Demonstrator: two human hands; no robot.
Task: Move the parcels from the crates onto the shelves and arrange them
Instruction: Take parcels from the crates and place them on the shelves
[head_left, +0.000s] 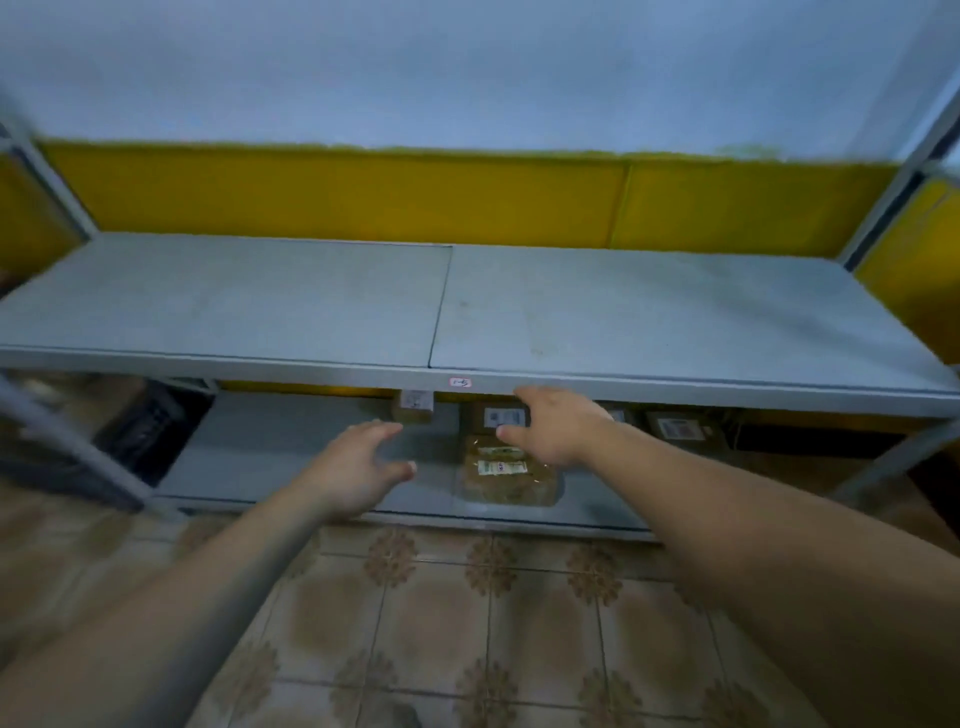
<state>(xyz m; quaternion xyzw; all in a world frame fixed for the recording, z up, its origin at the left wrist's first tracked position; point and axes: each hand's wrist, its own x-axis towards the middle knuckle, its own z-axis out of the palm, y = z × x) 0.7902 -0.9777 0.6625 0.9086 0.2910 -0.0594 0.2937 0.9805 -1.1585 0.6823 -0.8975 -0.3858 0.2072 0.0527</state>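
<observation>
Right hand (558, 431): fingers straight and slightly apart, clamped on nothing, tips just under the front rail (675, 389) of the upper shelf (675, 322). Left hand (358, 467): fingers splayed, thumb out, holding nothing, over a bare stretch of the lower shelf (249, 452). A clear-wrapped parcel (511, 480) lies at the near lip of the lower shelf, partly under the right hand; contact cannot be told. Far side of it: a labelled cardboard box (501, 417), a small box (413, 406) to the left, a third box (678, 428) to the right. Risks, as judged: knuckles strike the rail on lifting, since clearance looks tight. The slick wrap slips under a flat push, and the parcel drops off the near lip onto the tiled floor (467, 623). A shove inward knocks the far boxes out of line. The frame is blurred and the labels are unreadable.
</observation>
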